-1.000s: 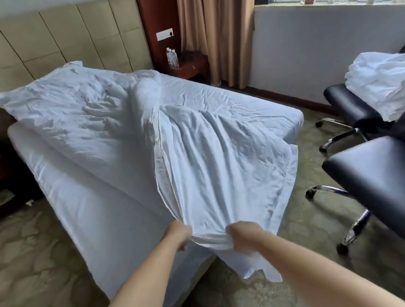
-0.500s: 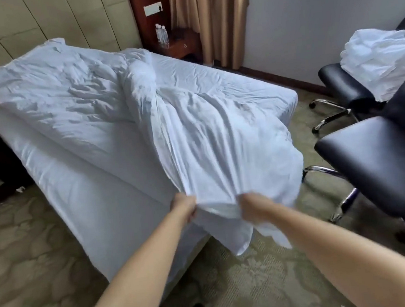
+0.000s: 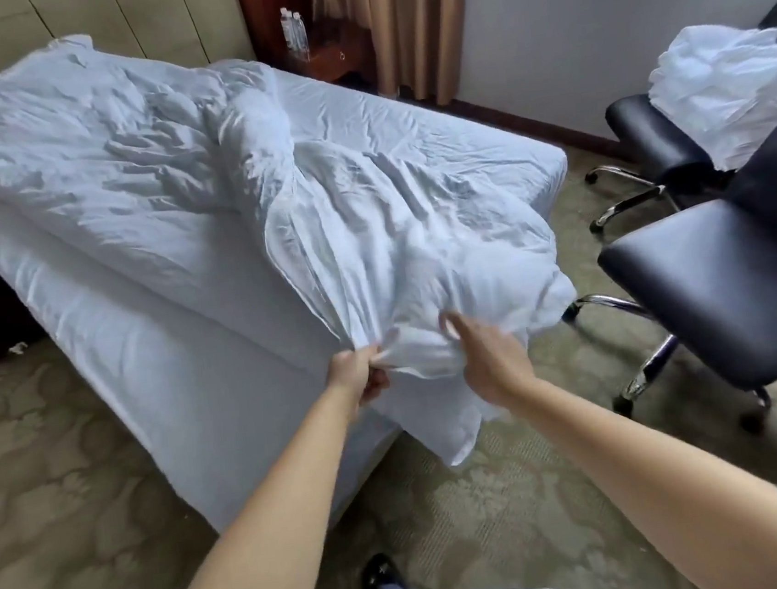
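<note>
Across the bed [image 3: 140, 320], our white duvet cover [image 3: 370, 229] bunches closer to us than a second ago. Our right hand [image 3: 489, 360] has let go of it, so we judge we are regripping. Its fingers [image 3: 452, 326] reach loosely straight over the cloth; whether they touch it, we cannot tell. Our left hand [image 3: 359, 376] pinches the gathered edge, which hangs just below its fingers.

One head cam, wide-angle, looking forward and down, close over my left hand [image 3: 360, 375] and right hand [image 3: 492, 366]; bed [image 3: 143, 349] just beyond.
</note>
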The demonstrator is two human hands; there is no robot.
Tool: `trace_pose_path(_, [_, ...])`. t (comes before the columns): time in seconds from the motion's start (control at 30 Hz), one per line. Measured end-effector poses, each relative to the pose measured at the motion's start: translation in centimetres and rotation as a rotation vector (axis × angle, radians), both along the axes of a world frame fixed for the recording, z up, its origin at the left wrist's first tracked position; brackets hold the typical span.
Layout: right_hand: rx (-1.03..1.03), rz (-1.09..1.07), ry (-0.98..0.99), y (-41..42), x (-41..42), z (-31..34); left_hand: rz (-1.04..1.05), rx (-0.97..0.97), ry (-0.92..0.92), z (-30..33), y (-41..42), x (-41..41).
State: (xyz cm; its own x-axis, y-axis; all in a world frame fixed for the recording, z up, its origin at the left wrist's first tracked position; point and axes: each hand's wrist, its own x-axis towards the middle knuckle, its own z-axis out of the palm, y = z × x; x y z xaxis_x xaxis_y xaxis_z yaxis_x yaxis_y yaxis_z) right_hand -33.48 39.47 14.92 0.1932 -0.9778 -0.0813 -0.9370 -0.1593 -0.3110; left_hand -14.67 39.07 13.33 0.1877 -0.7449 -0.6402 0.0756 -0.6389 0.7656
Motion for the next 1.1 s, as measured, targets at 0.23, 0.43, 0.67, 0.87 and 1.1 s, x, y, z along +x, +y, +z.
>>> trace_pose_path(0.23, [0.498, 0.085, 0.174, 1.6, 0.8, -3.4, -0.173, 0.233, -0.125, -4.1, 2.2, 2.1])
trace_pose_path(0.43, [-0.05, -0.186, -0.119, -3.3, 0.7, 3.8, -0.134, -0.044, -0.081, 2.9, -3.6, 1.2])
trace_pose_path(0.67, [0.046, -0.015, 0.118, 2.0, -0.3, -1.6, -0.004, -0.027, -0.033, 0.4, 1.0, 0.0])
trace_pose_path(0.87, [0.507, 0.113, 0.216, 2.0, 1.9, -1.6, -0.317, 0.217, -0.066, -1.8, 4.6, 1.8])
trace_pose_path(1.1, [0.568, 0.111, 0.218, 3.0, 0.6, -3.2, -0.272, 0.113, -0.145, -1.6, 2.3, 1.8])
